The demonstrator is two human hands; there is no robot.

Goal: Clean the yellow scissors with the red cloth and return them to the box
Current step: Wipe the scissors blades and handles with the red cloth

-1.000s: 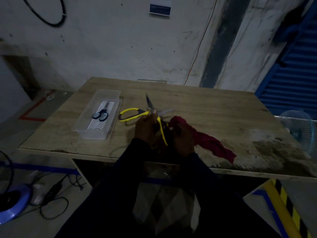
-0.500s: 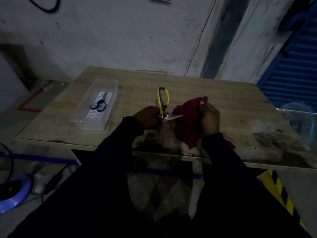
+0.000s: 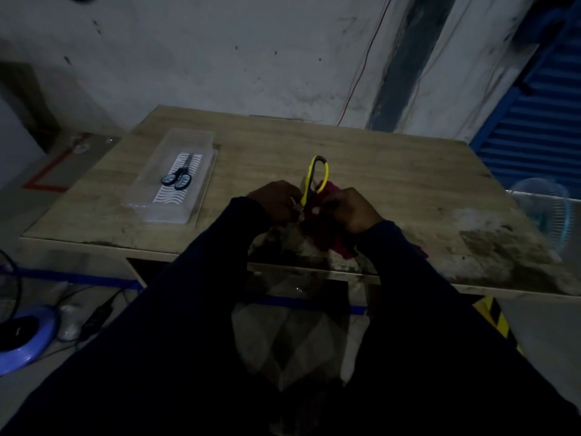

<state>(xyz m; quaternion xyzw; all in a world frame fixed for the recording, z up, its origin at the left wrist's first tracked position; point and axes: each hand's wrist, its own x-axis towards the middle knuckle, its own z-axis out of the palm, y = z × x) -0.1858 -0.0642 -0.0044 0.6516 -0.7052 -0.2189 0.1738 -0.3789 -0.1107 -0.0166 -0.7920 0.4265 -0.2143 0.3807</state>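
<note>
Gripping yellow scissors (image 3: 315,179) in left hand (image 3: 276,199), near counter (image 3: 393,171) front edge. Right hand (image 3: 353,210) clamped on red cloth (image 3: 327,234) against them.

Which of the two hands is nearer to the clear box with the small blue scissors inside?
Left. The left hand holds the yellow scissors just right of the clear box; the right hand, gripping the red cloth, is farther right.

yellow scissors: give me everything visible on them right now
The yellow scissors with dark grey handle lining are held above the wooden table, one handle loop pointing away from the person. The left hand grips the lower part; the right hand presses the red cloth against them. Blades are mostly hidden.
</note>
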